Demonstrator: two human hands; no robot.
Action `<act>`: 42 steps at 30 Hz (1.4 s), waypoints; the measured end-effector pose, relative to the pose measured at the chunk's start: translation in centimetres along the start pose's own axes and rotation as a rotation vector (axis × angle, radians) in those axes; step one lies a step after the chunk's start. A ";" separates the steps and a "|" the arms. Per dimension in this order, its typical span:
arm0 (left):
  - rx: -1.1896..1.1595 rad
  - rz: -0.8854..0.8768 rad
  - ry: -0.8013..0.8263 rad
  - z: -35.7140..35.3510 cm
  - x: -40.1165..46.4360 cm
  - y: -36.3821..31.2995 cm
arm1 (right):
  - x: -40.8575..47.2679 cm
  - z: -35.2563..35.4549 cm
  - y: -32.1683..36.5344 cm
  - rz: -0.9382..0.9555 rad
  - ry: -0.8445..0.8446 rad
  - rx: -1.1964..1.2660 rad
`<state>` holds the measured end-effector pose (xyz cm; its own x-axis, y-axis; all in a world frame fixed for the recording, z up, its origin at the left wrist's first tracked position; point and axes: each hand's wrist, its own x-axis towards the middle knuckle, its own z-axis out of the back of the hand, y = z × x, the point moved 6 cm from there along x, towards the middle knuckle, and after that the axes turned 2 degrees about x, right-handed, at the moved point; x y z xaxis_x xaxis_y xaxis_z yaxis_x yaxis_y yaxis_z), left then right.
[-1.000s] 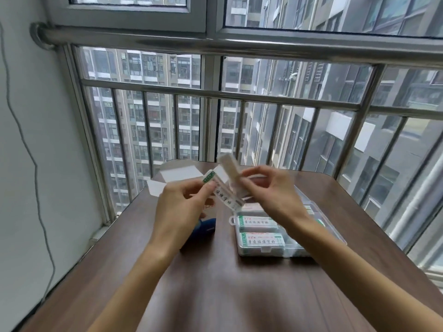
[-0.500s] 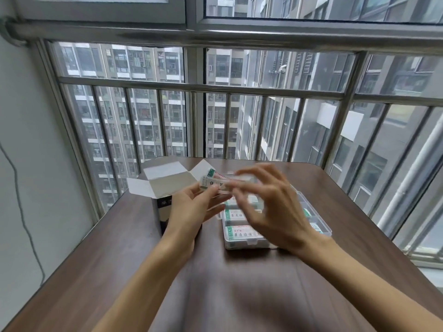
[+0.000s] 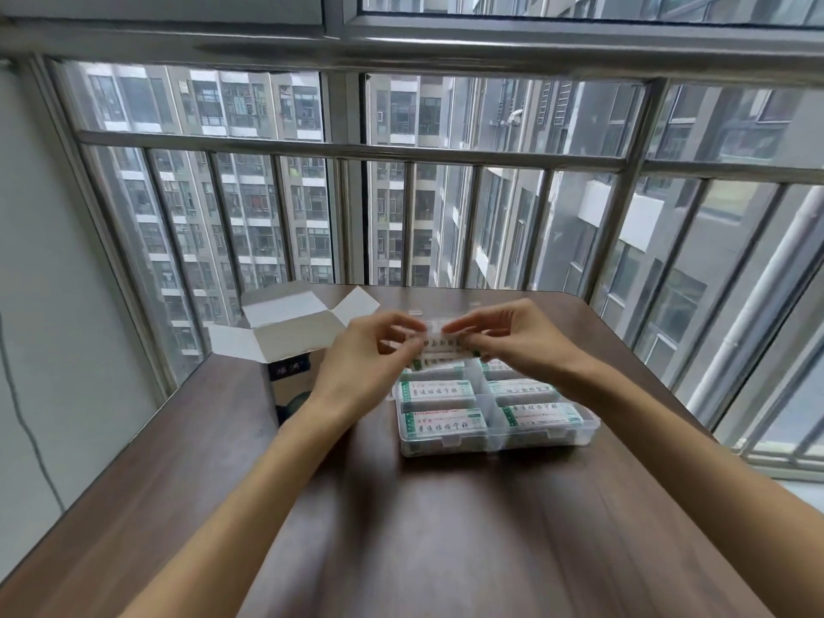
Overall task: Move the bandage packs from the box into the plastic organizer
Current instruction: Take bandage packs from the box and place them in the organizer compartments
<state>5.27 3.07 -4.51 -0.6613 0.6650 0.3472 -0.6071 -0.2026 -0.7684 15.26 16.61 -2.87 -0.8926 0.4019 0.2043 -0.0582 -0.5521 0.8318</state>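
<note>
A white bandage pack with green ends is held level over the back of the clear plastic organizer. My left hand pinches its left end and my right hand pinches its right end. The pack is blurred. Several packs like it lie flat in the organizer's compartments, such as one at the front left. The open cardboard box stands to the left of the organizer with its white flaps spread; its inside is hidden.
Everything stands on a dark brown wooden table set against a barred window. A grey wall and a thin hanging cable are at the left. The table's right edge runs close beside the organizer.
Both hands have come down and forward with the pack, from raised in front of me to just above the organizer's back compartments. The view has tilted and shifted left.
</note>
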 end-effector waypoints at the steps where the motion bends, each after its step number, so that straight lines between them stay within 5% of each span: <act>1: 0.158 -0.010 -0.018 0.0 -0.2 0.1 | 0.0 -0.2 -0.5 -0.002 0.011 -0.018; 6: 0.587 -0.060 -0.047 -0.4 -0.7 0.1 | -0.3 -1.2 -2.1 0.038 -0.023 -0.082; 20: 0.452 0.037 0.159 -1.3 -1.7 2.0 | -0.9 -1.6 -3.5 0.027 0.032 -0.293; 31: 0.711 -0.038 0.211 -1.6 -1.3 0.7 | 0.5 -1.6 -2.9 -0.026 0.131 -0.507; 34: 0.639 -0.064 0.080 0.4 -2.4 -0.8 | 0.5 -0.1 -1.1 0.012 0.049 -0.460; 39: 0.349 -0.216 -0.703 9.8 -6.4 -2.9 | 0.3 -0.7 6.7 0.351 -0.232 -0.289; 42: 0.221 0.097 -0.702 12.6 -5.3 2.0 | 0.8 -5.9 8.3 0.480 -0.035 -0.616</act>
<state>2.04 -9.91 -1.11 -0.7978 0.0357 0.6019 -0.5570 -0.4260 -0.7130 11.44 8.06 1.20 -0.8688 0.0339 0.4939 0.0838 -0.9732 0.2141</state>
